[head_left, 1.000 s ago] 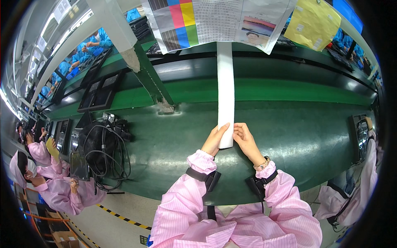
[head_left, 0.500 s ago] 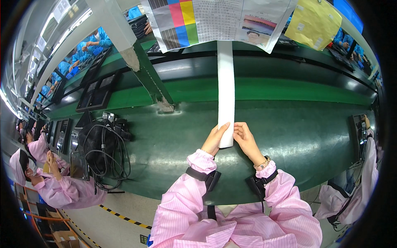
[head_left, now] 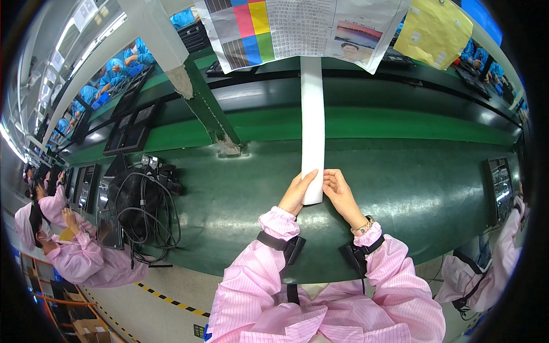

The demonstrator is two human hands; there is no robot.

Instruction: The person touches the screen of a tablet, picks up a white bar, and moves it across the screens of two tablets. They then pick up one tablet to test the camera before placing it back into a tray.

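A long white strip (head_left: 312, 120), which looks soft, runs down from behind a printed sheet towards me, its lower end over the green bench mat. My left hand (head_left: 297, 191) is closed on the left side of that end, thumb on top and the other fingers underneath, mostly hidden. At the right edge, my right hand (head_left: 338, 191) has its fingers curled together against the strip. Both wrists wear black straps over pink striped sleeves.
A printed sheet (head_left: 303, 28) and a yellow bag (head_left: 433, 34) hang above. A green post (head_left: 209, 108) rises left of centre. Tangled cables (head_left: 150, 206) and a black bundle lie at left, near a co-worker (head_left: 80, 251). A black tray (head_left: 499, 191) lies far right.
My hands and the white strip stay put. At right, a co-worker's hand has left the black tray. The co-worker at left has shifted slightly, and a hand at the far side is gone from view.
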